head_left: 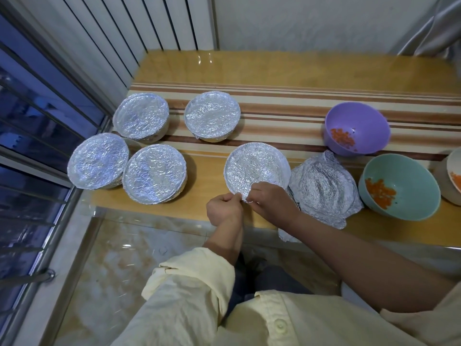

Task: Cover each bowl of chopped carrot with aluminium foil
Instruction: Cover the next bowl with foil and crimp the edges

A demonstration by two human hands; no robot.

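A foil-covered bowl [257, 166] stands near the front edge of the wooden table [287, 68]. My left hand [224, 207] and my right hand [270, 198] both pinch the foil at its near rim. Right of it lies a crumpled pile of loose foil [324, 186]. Uncovered bowls with chopped carrot stand at the right: a purple bowl [358, 121], a teal bowl [409, 178] and a pale bowl [451, 171] cut off by the frame edge. Several foil-covered bowls stand at the left: [141, 116], [212, 114], [98, 159], [154, 172].
A striped cloth [287, 106] runs across the table under some bowls. A window with bars [30, 136] is at the left, a white radiator [139, 28] behind the table. A marble-patterned floor [119, 258] lies below the table's front edge.
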